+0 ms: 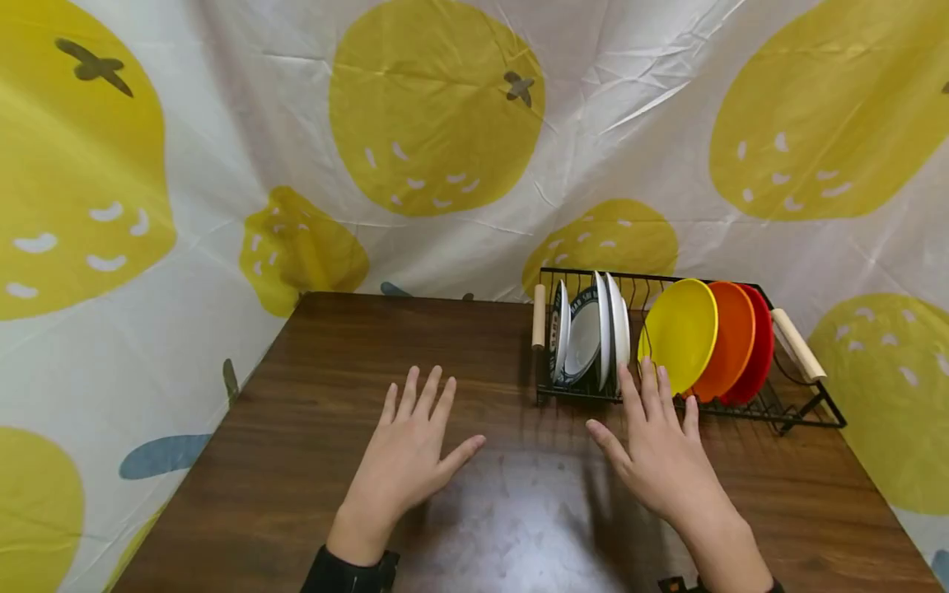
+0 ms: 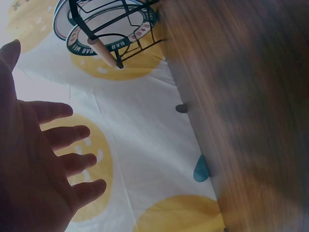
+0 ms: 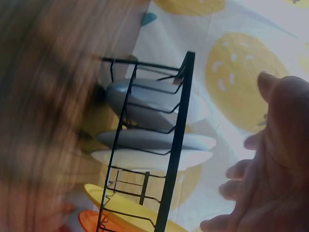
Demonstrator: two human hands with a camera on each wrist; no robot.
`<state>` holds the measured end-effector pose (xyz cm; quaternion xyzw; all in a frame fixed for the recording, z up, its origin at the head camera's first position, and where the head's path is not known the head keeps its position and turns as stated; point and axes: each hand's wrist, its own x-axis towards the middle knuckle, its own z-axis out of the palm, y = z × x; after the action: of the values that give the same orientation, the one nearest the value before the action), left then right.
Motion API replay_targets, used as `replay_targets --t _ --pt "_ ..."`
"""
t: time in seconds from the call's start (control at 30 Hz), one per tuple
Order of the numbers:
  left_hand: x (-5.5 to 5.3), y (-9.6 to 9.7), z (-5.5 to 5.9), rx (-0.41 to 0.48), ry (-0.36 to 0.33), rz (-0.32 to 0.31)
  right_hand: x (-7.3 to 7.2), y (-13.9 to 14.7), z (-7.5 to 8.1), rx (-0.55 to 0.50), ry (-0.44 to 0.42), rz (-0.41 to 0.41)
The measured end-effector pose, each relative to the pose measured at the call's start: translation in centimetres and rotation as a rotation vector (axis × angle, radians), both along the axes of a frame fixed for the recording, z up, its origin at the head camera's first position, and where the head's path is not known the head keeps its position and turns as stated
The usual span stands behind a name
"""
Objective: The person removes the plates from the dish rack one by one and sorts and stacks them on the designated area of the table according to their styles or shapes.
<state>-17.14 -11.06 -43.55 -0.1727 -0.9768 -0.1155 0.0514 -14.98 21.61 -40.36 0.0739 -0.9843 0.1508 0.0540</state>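
Observation:
Fingers spread, my left hand hovers over the left middle of the wooden table and holds nothing. My right hand, also with straight fingers and holding nothing, is in front of a black wire dish rack; in the head view its fingertips overlap the rack's front. Several white plates with dark patterned rims stand upright in the rack's left part. To their right stand a yellow plate, an orange plate and a red plate. The right wrist view shows a gap between hand and rack.
The rack has a wooden handle at its left end and another wooden handle at its right. A brown wooden table bears it. Behind and beside the table hangs a white cloth printed with yellow fruit.

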Motion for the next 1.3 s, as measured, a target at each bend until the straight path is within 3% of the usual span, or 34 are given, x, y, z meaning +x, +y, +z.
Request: replay_targets --t 0.17,0.4,0.63,1.07,1.3 --pt "0.2 0.0 -0.3 -0.001 -0.020 0.001 -1.8 0.5 0.3 -0.005 0.049 -0.011" --pt "0.5 0.0 -0.6 0.010 -0.047 0.012 -4.8 1.4 0.9 -0.099 0.051 -0.028" --pt "0.5 0.1 -0.7 0.013 -0.051 0.020 -7.6 1.7 0.5 -0.124 0.056 -0.045" --pt "0.3 0.1 -0.9 0.022 -0.052 0.018 -10.0 1.9 -0.9 -0.074 0.046 -0.053" --pt "0.0 0.2 -0.9 0.025 -0.051 0.015 -10.8 2.6 -1.3 -0.083 0.067 -0.109"
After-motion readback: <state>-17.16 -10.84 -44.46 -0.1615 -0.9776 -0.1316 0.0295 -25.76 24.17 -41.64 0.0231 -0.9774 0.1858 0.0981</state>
